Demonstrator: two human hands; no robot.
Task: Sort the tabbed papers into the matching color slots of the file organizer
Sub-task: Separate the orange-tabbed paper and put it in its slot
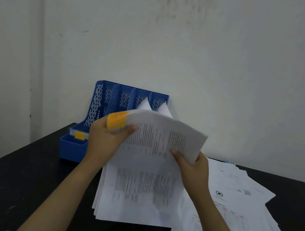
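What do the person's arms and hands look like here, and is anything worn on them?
Both forearms are bare up to the bottom edge of the frame: no sleeves show. The left hand and right hand are bare too, with no gloves. No watch, bracelet or ring is visible. The picture is slightly blurred, so fine details cannot be told.

Blue organizer, white papers, yellow-orange tabs on a black table

The file organizer (97,106) is bright blue, its walls pierced with a pattern of short slanted slots, and its front lip carries a yellow label (80,135) beside a white strip. The held stack of papers (155,140) is white with columns of blurred black print and has yellow-orange tabs (116,122) at its upper left corner. Two white paper corners (145,103) poke from the right-hand slots. The loose sheets (234,198) are white with grey-black text and one black round star emblem. The table (17,183) is black; the wall (197,52) is pale greenish white with faint grey smudges.
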